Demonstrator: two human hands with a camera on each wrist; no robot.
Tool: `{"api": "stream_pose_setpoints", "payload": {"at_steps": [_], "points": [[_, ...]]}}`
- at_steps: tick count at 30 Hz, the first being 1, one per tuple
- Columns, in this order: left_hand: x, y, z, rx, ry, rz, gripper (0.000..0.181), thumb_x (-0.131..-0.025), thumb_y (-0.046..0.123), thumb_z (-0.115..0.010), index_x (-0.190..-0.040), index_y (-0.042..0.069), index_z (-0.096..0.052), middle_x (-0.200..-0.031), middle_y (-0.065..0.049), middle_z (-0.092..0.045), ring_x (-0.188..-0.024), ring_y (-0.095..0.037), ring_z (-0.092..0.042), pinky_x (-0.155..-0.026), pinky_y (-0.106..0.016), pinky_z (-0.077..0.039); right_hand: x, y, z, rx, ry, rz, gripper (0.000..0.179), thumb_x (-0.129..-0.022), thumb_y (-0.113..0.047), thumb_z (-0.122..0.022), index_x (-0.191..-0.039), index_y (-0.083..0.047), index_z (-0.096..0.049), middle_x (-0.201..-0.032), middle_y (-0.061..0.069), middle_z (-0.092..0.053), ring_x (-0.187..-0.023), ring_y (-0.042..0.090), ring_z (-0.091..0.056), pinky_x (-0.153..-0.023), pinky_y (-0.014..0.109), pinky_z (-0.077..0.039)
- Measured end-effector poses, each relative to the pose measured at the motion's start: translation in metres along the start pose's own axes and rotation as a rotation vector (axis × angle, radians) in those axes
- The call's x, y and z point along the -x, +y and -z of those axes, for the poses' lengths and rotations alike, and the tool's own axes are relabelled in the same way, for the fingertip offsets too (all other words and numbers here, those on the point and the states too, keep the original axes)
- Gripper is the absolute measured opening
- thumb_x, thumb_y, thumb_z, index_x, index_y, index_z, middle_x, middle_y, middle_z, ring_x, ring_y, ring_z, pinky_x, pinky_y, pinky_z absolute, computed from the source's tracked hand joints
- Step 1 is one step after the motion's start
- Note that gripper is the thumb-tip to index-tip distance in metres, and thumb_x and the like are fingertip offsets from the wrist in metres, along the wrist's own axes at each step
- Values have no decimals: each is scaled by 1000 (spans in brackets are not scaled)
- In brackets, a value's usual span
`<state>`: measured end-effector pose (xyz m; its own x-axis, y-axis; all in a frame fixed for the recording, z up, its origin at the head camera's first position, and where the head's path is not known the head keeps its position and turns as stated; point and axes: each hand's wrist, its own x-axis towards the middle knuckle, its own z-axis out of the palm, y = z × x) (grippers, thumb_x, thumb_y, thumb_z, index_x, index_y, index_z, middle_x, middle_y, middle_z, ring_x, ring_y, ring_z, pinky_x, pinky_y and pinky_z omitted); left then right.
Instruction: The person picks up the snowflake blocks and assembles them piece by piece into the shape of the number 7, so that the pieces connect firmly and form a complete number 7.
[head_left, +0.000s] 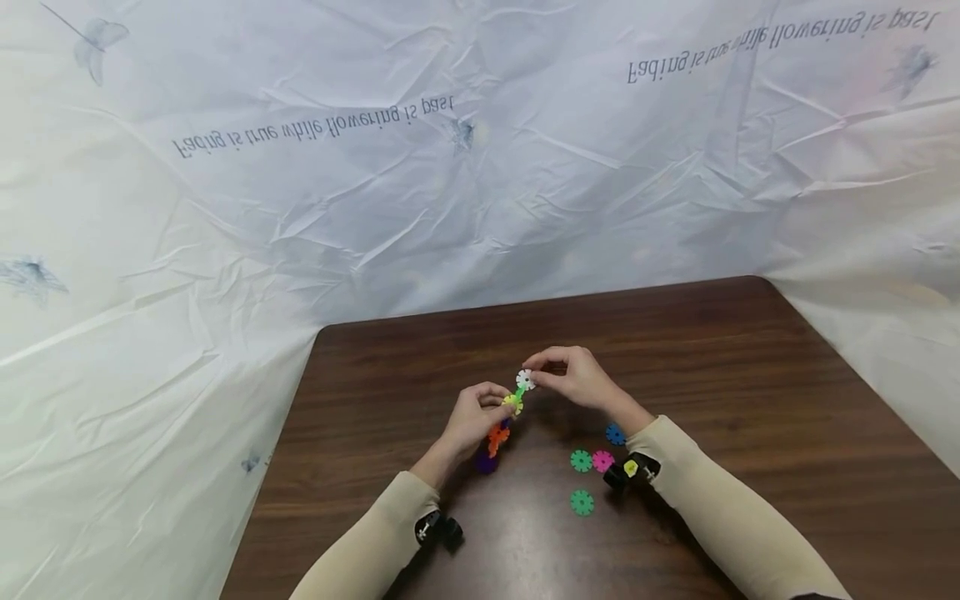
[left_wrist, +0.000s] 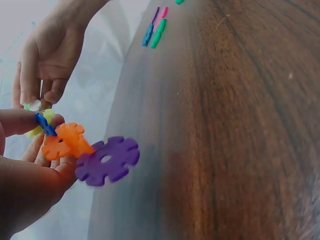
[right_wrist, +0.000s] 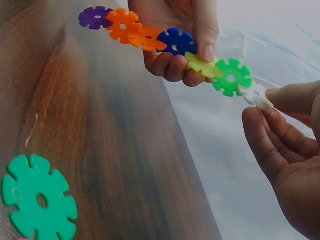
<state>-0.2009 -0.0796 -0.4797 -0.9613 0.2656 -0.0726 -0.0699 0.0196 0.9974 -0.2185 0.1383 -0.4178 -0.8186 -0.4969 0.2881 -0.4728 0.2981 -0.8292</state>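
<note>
A chain of notched plastic discs stretches between both hands above the table. From its low end run a purple disc (left_wrist: 107, 161), two orange discs (right_wrist: 123, 26), a blue disc (right_wrist: 176, 42), a yellow disc (right_wrist: 202, 66), a light green disc (right_wrist: 232, 78) and a white disc (right_wrist: 257, 96). My left hand (head_left: 472, 419) pinches the chain around the yellow disc, thumb on top. The white disc at the far end is pinched between thumb and fingers of my right hand (head_left: 579, 379), its edge meeting the light green one.
Loose discs lie on the brown table (head_left: 675, 350) near the right forearm: two green discs (head_left: 581, 502), a pink disc (head_left: 602, 461) and a blue one. Black wrist cameras (head_left: 442, 531) are strapped on both sleeves. A pale printed sheet (head_left: 420, 217) hangs behind the table.
</note>
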Motion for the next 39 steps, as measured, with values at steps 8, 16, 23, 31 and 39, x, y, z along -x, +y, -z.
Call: {"api": "stream_pose_setpoints", "payload": {"at_steps": [8,16,23,31,39], "points": [[-2,-6,1,30,-17,-16,36,-87,-8,-61,-123,-12,-58,-108,-32,-66,-95,-33,-69,-78,-30,-58,3,4,7,81,33,-16,21,-94,-5,-63,-113,2,-68,-101,16,-69,-90,32,-66,-81,46,-55],[-2,-7,0,40,-55,-26,45,-84,-17,-53,-128,-7,-56,-120,-38,-59,-94,-33,-66,-70,-26,-56,14,56,12,162,-41,7,20,-94,-17,-66,-112,-10,-70,-100,2,-71,-89,14,-65,-77,34,-54],[-1,-5,-1,9,-65,-30,46,-81,-18,-52,-125,-5,-58,-123,-36,-56,-86,-31,-69,-72,-32,-58,27,57,15,265,-216,84,26,-90,-17,-71,-114,-9,-69,-107,4,-68,-92,16,-65,-77,35,-56],[-2,-4,-1,20,-86,-34,40,-82,-18,-50,-122,-15,-50,-122,-39,-53,-82,-25,-69,-76,-36,-57,43,60,14,349,-398,129,29,-86,-16,-75,-113,-9,-69,-105,2,-67,-85,16,-63,-71,31,-55],[-2,-2,-3,42,-73,4,44,-84,-17,-49,-128,-15,-47,-127,-37,-52,-94,-37,-68,-81,-34,-54,52,59,12,371,-517,116,32,-83,-16,-77,-114,-11,-68,-103,2,-64,-85,15,-59,-71,24,-51]]}}
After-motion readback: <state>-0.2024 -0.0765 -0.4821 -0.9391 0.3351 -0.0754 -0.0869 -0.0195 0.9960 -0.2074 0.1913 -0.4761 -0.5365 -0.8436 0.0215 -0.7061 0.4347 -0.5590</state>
